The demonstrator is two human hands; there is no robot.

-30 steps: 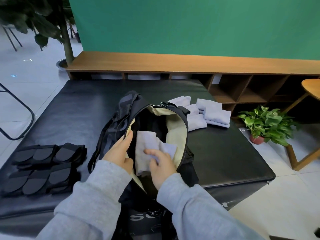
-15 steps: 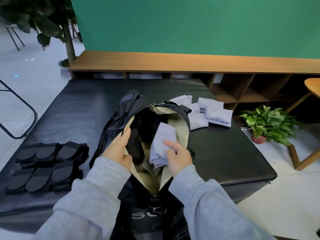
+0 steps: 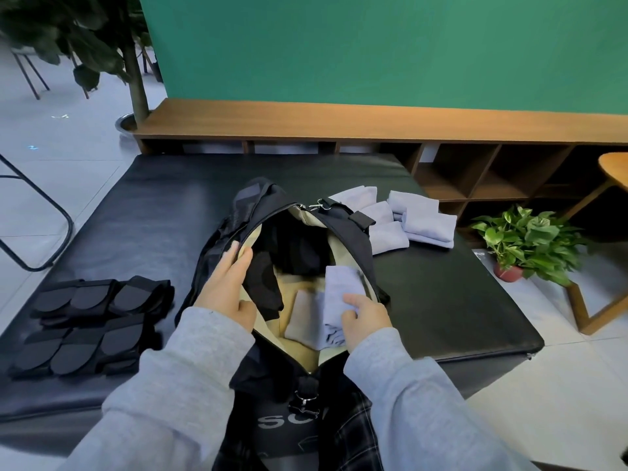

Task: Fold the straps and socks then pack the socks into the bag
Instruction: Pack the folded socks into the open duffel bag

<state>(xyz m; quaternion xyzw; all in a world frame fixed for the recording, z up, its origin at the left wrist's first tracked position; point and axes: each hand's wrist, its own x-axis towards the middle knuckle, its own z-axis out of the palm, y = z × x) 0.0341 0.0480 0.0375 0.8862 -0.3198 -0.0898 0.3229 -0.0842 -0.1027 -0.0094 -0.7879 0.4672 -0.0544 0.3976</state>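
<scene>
Right hand (image 3: 365,317), fingers pinching folded lilac sock (image 3: 339,294), has sunk deeper into open bag (image 3: 353,239) on tabletop (image 3: 458,300) since a second ago; release apparently near. Left hand (image 3: 226,283) still grips bag's rim. Remaining socks (image 3: 404,219) wait beyond bag.

Lighting: you are working in even, soft daylight-like light, fairly bright, with no hard shadows. Floor (image 3: 61,137) at upper left reads pale and nearly washed out. Glare: broad dull sheen across the black padded bench (image 3: 163,205), strongest along its far edge. Shadow: the inside of the bag (image 3: 299,246) goes almost black, detail lost there. Distortion: wide-angle bowing, the wooden shelf unit (image 3: 373,120) curves and your sleeves (image 3: 176,396) balloon at the bottom edge. Sharpness: centre is reasonably crisp; slight softness on your right hand (image 3: 367,317) and the corners.
</scene>
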